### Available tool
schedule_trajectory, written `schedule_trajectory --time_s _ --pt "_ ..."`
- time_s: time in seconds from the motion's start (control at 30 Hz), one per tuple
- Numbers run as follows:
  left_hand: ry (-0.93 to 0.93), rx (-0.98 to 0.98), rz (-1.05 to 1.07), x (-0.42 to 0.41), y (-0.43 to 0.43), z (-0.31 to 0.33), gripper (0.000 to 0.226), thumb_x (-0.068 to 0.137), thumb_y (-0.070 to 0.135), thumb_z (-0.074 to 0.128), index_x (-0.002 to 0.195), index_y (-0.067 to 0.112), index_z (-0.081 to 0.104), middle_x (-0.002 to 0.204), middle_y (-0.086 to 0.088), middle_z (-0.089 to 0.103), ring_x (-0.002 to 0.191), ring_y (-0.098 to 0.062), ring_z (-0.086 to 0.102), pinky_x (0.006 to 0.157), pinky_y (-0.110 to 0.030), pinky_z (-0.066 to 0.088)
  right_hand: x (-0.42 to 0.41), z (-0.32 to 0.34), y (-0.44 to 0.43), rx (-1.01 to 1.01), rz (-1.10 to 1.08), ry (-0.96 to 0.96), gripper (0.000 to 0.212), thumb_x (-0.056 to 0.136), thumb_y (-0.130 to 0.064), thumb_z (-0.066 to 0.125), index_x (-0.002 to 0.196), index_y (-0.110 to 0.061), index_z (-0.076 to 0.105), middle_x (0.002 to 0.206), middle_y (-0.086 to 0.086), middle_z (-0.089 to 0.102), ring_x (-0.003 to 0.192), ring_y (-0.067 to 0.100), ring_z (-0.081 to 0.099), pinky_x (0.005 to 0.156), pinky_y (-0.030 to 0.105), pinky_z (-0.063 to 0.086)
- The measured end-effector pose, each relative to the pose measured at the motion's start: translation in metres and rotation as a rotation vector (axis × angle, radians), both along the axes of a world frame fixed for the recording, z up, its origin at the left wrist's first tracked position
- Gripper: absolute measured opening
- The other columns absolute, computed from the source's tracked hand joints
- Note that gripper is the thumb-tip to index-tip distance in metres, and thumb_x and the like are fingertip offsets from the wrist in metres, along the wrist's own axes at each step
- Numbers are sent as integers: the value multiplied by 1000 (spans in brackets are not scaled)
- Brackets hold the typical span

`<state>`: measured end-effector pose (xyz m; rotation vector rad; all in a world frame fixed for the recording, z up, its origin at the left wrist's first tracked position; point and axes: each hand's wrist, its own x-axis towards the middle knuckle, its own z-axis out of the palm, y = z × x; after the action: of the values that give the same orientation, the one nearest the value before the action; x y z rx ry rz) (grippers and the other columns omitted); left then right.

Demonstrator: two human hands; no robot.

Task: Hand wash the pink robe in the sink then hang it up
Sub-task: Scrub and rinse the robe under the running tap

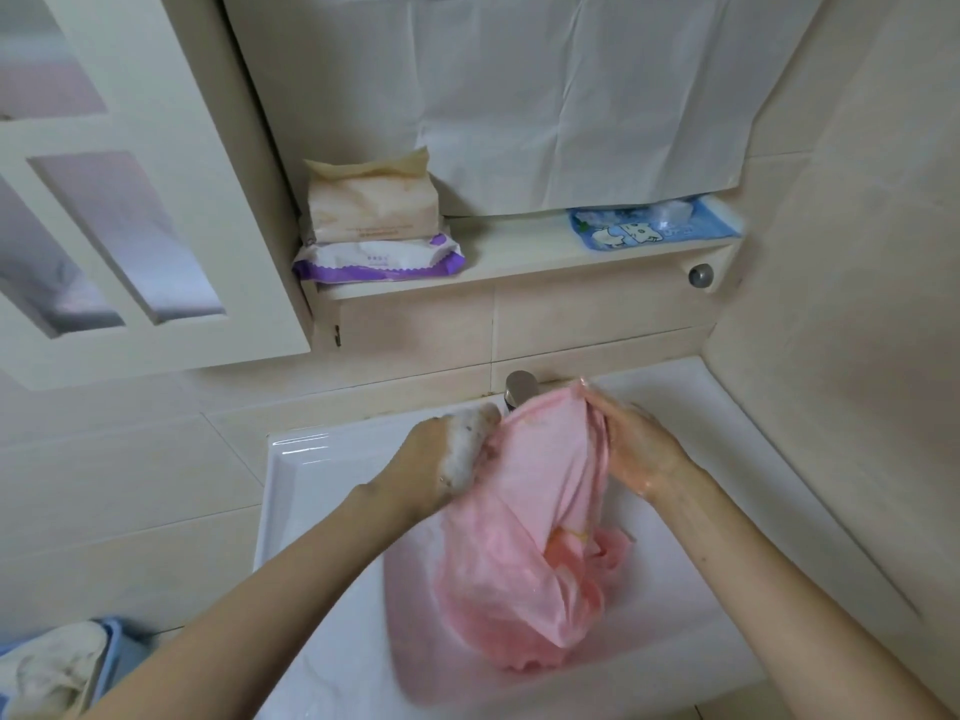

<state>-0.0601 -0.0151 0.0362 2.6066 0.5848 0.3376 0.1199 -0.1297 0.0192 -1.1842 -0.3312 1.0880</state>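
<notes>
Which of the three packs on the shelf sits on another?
The beige pack: it rests on the purple-and-white pack; the blue pack lies alone, farther right.

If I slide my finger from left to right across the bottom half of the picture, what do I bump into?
A blue basket → left hand → pink robe → right hand.

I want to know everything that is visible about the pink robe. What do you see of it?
The pink robe is thin, pale pink cloth, wet and crumpled. Its upper part is stretched between both hands above the sink: the left hand, covered in foam, grips its left edge, and the right hand grips its top right edge, near the tap. Its lower part lies bunched in the basin. A small yellowish patch shows among the folds.
</notes>
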Motion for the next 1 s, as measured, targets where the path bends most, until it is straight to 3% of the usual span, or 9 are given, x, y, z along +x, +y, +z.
schedule_trajectory --time_s 0.1,0.17,0.23,0.3,0.37,0.57,0.77,0.87,1.0 --pt "182 349 -277 -4 -9 -17 14 69 8 45 73 20 53 66 3 53 63 -20 55 57 -23 43 2 -10 12 -85 -39 84 34 79 -27 71 105 -6 65 98 14 67 94 24 65 96 35 49" --pt "256 407 -322 3 -19 -23 12 62 12 43 62 21 52 58 6 50 58 -13 52 59 -20 39 -13 -9 17 -125 -3 0 28 87 -22 65 110 -4 65 92 8 67 80 15 65 71 20 54" --pt "148 74 -189 12 -19 -17 27 78 6 38 63 25 51 62 10 51 58 -5 50 61 -14 35 -41 -6 20 -101 46 -122 11 92 -13 59 98 -6 65 78 2 68 66 6 66 56 14 49" --pt "112 67 -146 19 -4 -28 30 93 7 38 77 23 56 77 7 55 69 -7 52 65 -10 41 -69 -8 22 -14 126 -234 20 94 -19 55 98 -5 70 94 8 73 89 13 69 78 23 53" --pt "184 -404 -14 18 2 -30 20 93 12 43 83 19 59 85 1 58 78 -15 56 70 -21 49 -89 -10 19 40 127 -345 28 92 -31 56 104 -13 73 111 9 69 109 22 63 94 34 49" --pt "301 -649 74 14 -3 -37 44 93 -9 38 58 17 33 61 2 30 52 -1 34 47 -12 32 -113 -32 5 -21 89 -796 36 93 4 49 127 -5 55 111 -8 53 103 1 50 88 3 36" --pt "187 -1113 58 -3 5 -38 7 70 9 59 75 11 54 54 12 58 50 1 52 49 -13 43 -91 -22 -12 91 136 -352 25 82 -5 60 104 2 68 99 4 70 90 9 65 78 22 51" --pt "223 -1132 32 -15 18 -33 33 75 24 68 102 5 64 79 7 69 65 -2 61 61 -13 46 -50 -21 -16 59 -122 -152 12 83 -10 60 86 -4 70 84 11 67 79 21 61 69 29 46" --pt "-165 -1192 -13 -24 29 -29 33 75 32 72 95 8 64 89 -3 65 86 -18 62 79 -26 46 -13 -22 -20 -69 -173 -224 21 89 -2 54 82 -10 73 83 7 70 79 22 62 73 30 46"
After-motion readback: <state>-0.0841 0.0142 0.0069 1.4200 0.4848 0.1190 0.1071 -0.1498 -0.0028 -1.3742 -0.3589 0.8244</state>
